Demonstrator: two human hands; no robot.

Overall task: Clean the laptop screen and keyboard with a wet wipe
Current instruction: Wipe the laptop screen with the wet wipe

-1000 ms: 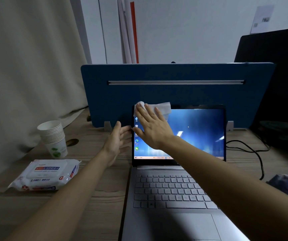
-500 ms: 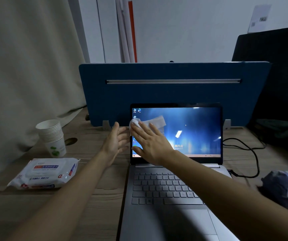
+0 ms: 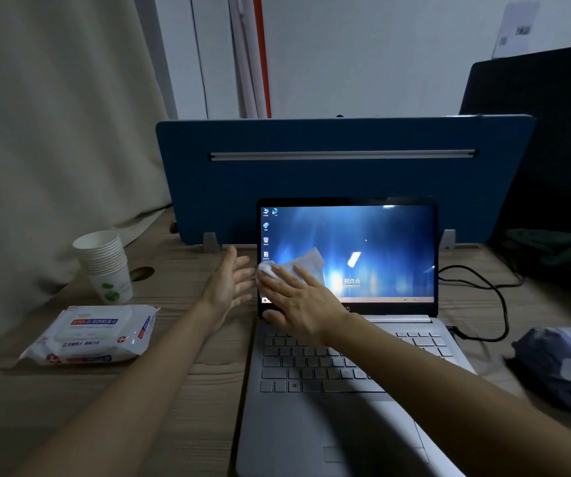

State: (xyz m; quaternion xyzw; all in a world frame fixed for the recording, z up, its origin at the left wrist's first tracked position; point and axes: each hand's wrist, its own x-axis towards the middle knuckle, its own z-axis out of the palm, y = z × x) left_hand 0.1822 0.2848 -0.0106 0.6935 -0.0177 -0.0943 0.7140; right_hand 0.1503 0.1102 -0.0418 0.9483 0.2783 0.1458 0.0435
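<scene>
1. The right hand [image 3: 299, 304], fingers straight and spread, presses the wet wipe [image 3: 306, 261] onto the lower-left corner of the screen [image 3: 380, 242].
2. The rest of the screen stretches away to the right; the keyboard [image 3: 311, 370] lies under the wrist.
3. The left hand [image 3: 229, 284] is open just beside the screen's left edge; whether it touches is unclear.

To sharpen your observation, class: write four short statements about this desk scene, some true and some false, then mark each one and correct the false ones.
1. The right hand presses the wet wipe against the laptop screen. True.
2. The left hand grips the pack of wipes. False: it is open beside the laptop screen; the pack lies apart on the desk.
3. The paper cups lie tipped over. False: they stand stacked upright.
4. The laptop screen is lit. True.
</scene>
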